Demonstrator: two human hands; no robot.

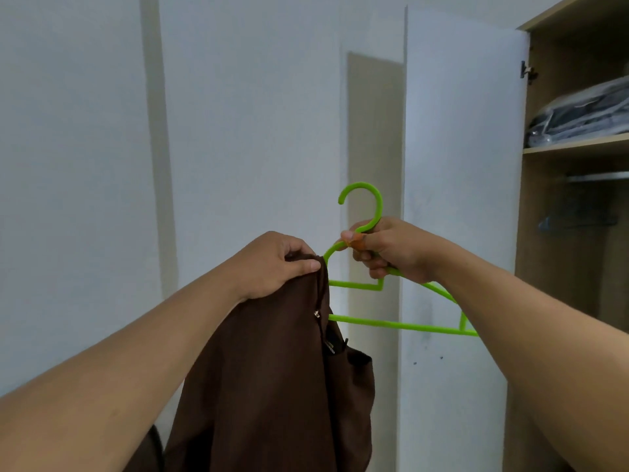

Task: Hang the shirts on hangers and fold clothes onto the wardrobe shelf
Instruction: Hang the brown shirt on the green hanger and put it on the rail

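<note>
White walls fill the background, with an open wardrobe (pixel 575 233) at the far right. Going from the left, the left hand (pixel 272 264) is clenched on a bunched top edge of the brown shirt (pixel 272 376), which hangs straight down below it. Just right of that hand, the hanger (pixel 391 324) has its left arm tip running in behind the gathered cloth; whether it is already inside the neck opening I cannot tell, since the folds hide it. Further right, the right hand (pixel 391 250) grips the hanger at the base of its hook, with the hook standing clear above the fingers.

To do this step well, the left hand should probably spread the collar rather than hold it bunched, so the arm slides into a shoulder. The right hand would then tilt the hanger and feed the other arm in. Beyond the right hand, the rail (pixel 597 177) sits under a shelf (pixel 575 145) already holding bagged clothes (pixel 578 114).
</note>
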